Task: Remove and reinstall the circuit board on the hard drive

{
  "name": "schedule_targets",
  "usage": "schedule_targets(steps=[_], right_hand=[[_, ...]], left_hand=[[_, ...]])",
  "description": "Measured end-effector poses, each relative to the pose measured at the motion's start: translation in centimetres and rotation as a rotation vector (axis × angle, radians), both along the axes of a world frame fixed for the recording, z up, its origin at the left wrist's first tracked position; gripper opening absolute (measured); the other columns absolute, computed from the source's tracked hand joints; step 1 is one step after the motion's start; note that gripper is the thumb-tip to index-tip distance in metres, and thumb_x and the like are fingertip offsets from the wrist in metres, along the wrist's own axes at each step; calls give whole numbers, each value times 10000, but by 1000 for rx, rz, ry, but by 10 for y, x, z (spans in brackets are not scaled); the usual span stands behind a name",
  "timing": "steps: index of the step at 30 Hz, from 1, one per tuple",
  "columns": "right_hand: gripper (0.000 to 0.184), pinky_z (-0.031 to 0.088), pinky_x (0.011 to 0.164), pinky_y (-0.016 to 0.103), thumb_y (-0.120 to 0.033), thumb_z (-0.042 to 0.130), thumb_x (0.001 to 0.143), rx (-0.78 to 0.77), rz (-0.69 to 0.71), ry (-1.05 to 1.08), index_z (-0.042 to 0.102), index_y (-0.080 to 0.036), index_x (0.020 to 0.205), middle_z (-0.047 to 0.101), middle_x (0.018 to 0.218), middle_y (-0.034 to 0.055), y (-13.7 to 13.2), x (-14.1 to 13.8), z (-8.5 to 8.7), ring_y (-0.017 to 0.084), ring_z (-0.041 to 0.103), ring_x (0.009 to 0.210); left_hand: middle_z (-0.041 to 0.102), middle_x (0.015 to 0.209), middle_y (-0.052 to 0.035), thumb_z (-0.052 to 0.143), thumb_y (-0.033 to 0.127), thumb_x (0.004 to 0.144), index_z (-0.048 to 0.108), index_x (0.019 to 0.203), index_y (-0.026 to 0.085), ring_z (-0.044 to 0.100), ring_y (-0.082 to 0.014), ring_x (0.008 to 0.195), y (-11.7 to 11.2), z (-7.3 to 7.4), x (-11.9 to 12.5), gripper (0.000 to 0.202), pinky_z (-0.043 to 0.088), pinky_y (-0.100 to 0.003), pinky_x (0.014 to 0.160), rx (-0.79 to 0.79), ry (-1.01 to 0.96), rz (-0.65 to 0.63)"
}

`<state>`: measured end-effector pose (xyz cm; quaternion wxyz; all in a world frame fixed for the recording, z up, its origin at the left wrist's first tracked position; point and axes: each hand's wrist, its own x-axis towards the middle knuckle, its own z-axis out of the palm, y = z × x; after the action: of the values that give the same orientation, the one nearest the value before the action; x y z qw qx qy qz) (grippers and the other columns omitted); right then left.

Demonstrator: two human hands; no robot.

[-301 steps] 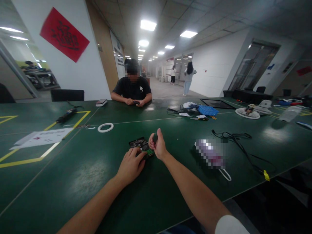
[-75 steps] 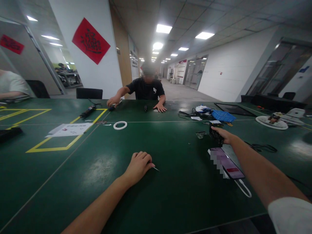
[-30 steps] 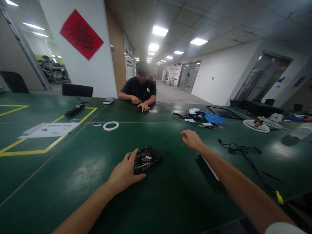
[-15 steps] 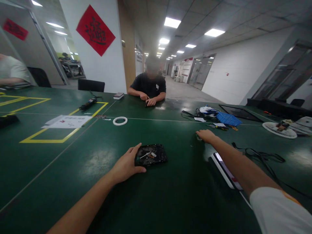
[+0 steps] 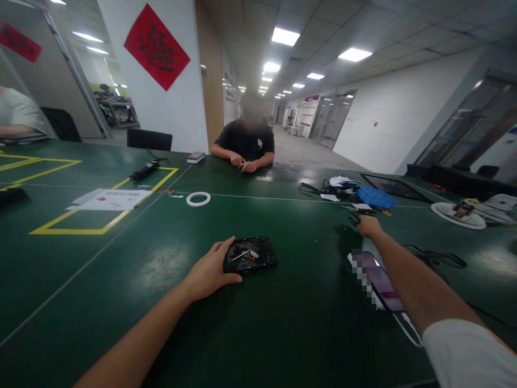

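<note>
My left hand [image 5: 210,271] lies on the green table [image 5: 161,302], with thumb and fingers gripping the left edge of a black opened device [image 5: 251,254] whose metal parts show inside. My right hand [image 5: 368,226] is stretched far to the right, past a phone [image 5: 378,279]. Its fingers are pinched on a small dark green piece [image 5: 354,217] at the table surface; I cannot make out what the piece is.
A white cable [image 5: 407,330] runs from the phone, and black cords [image 5: 438,257] lie right of it. Beyond are a blue tray [image 5: 376,197], a white tape ring [image 5: 198,199], papers [image 5: 105,199] on yellow lines and a fan grille [image 5: 458,215]. A person [image 5: 245,146] sits opposite.
My right hand has moved right and farther out, from the bare table to the small green piece. My left hand keeps its hold on the black device, which has stayed in place.
</note>
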<state>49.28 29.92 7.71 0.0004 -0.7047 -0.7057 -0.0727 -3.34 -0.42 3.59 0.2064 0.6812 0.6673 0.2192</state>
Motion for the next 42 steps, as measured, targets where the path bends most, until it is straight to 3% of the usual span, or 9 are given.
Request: schedule_targets(steps=[3,8,16,20,26,31,36,42], right_hand=[[167,485,769,325,-221,615,844,-63,-29,-53,725,-123,924,730,1018,179,-4,1,-5,290,681,959],[165,467,732,288,-307,661,831,-124,60,-77,745,-165,821,743,932,111,-5,-35,-4,261,680,929],[155,456,731,251,-311,682,825,-169,276,-50,761,-191,884,756,948,76,-45,-110,-6,219,690,906],[155,461,758,252,-278,663,841,-158,331,-40,755,-189,929,755,983,91,-70,-134,-10,218,693,929],[143,463,745,259,-277,650,863,-120,330,-12,736,-200,948,752,989,91,-100,-143,-10,221,699,911],[224,469,765,296,-243,542,924,-51,270,11,716,-175,1047,739,1062,144,-100,-148,-6,257,695,948],[237,437,860,255,-181,494,950,-62,408,50,720,-206,1018,728,1141,83,-88,-167,-9,212,653,1059],[158,421,780,243,-132,573,898,-117,509,64,714,-201,878,743,959,60,-89,-166,-6,198,662,925]], left_hand=[[391,1565,-98,785,578,721,218,1598,314,557,-344,1291,0,0,0,1077,453,-414,1049,-8,-4,6],[399,1559,-103,785,560,726,227,1596,299,535,-339,1320,0,-1,-1,1066,443,-404,1064,3,-10,-15],[400,1557,-117,793,564,708,239,1596,279,532,-346,1319,0,-1,-1,1084,437,-409,1067,5,-28,-30],[406,1549,-127,765,603,720,226,1599,261,538,-347,1310,0,-4,-1,1087,438,-412,1062,14,-3,-23],[387,1558,-134,747,606,730,211,1599,263,566,-354,1274,0,-5,0,1076,447,-415,1044,15,28,-11],[397,1550,-138,739,608,739,224,1593,261,571,-352,1273,2,-9,-1,1056,441,-412,1051,29,35,-22],[394,1552,-139,747,604,740,226,1593,262,559,-352,1291,2,-9,-2,1056,436,-410,1056,35,30,-19],[398,1557,-134,781,587,715,255,1589,265,551,-356,1303,1,-4,-1,1069,431,-415,1065,24,-1,-10]])
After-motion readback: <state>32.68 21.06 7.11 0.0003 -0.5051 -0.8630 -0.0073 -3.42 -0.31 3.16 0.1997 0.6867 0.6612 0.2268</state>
